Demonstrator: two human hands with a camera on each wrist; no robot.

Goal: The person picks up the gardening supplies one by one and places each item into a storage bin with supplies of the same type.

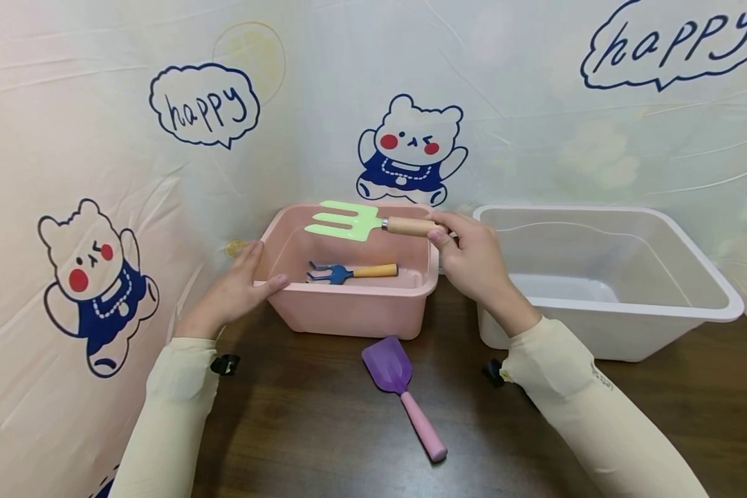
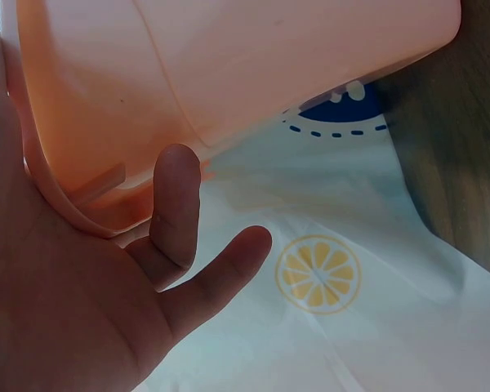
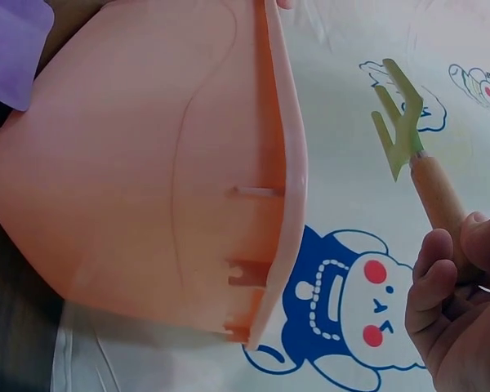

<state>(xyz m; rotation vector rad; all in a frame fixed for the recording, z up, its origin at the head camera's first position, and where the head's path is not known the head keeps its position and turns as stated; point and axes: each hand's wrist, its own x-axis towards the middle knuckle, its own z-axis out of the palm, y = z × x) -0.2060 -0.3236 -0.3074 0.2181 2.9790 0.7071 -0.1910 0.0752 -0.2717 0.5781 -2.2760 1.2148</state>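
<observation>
Right hand grips fork by handle end above pink tub; left hand, fingers loosely spread, touches rim. Loosened grip could drop fork onto rake.

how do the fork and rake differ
The fork is held in the right hand, above the pink bin; the rake lies inside it. The fork's head is green, with broad tines; the rake's is blue, with thin, bent ones. Both have a single handle and pronged head.
</observation>
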